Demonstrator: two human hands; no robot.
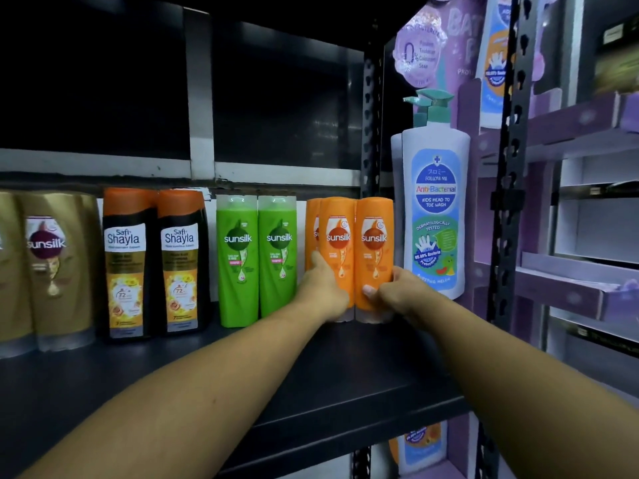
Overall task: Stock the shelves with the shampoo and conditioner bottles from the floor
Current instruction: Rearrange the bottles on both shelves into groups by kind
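Two gold bottles (pixel 52 267) start the row at the left of the shelf (pixel 311 375). Next come two black bottles (pixel 126 264) with orange caps, then two green bottles (pixel 237 261). The orange bottles stand at the right end, just left of a white pump bottle (pixel 435 216).

The step in hand looks like setting the front pair of orange bottles square in the row. To do it well, I would slide both along the shelf on their bases rather than lift them, and press low so they do not tip. The labels should face near, in line with the green pair. A small gap on the left spares the green bottles a knock, and on the right the tall pump bottle should not be nudged. A third orange bottle (pixel 313 229) stands partly hidden behind, so the pair should stop short of it.

The left hand (pixel 323 288) lies against the lower left of the middle orange bottle (pixel 337 236), with one finger pointing up along its edge. The other fingers are hidden, so I cannot tell whether they wrap it. The right hand (pixel 397 292) grips the right orange bottle (pixel 373 236) low down, thumb across the front and fingers curled round its right side.
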